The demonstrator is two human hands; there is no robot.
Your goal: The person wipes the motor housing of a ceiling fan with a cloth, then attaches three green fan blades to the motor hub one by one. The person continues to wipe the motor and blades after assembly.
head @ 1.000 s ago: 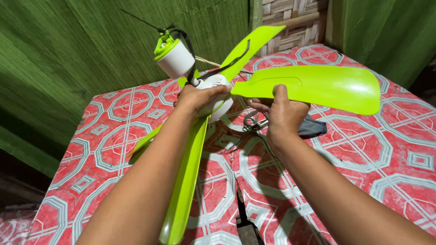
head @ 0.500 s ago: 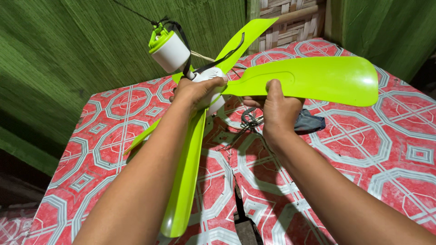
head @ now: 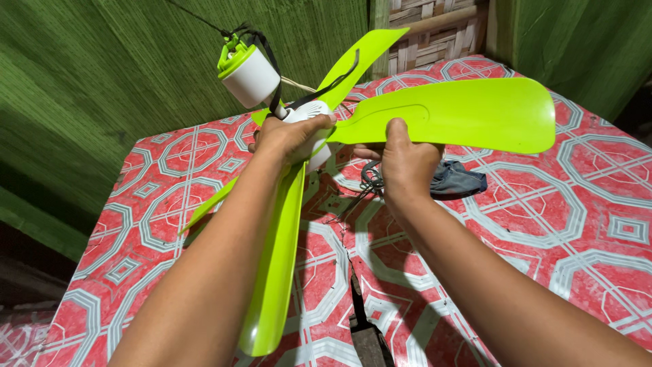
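I hold a small ceiling fan with lime-green blades above a table. My left hand (head: 288, 137) grips its white motor hub (head: 314, 112). My right hand (head: 403, 162) pinches the wide green blade (head: 462, 114) near its root, thumb on top. A long blade (head: 275, 258) runs down toward me under my left forearm. Another blade (head: 363, 54) points away, and a fourth blade (head: 207, 207) sticks out lower left. A white cup with a green cap (head: 250, 73) stands up from the hub, with a black cord (head: 272, 58) looped around it.
The table wears a red cloth with grey-white octagon patterns (head: 584, 204). A dark cloth (head: 458, 180) and a tangle of wire (head: 372, 180) lie on it under my right hand. Green woven walls (head: 102, 81) close in behind, with a bamboo panel (head: 441, 20) at the back.
The fan has shifted slightly up and left in view. Both hands keep their grip, the right hand sliding a little along the wide blade's root.
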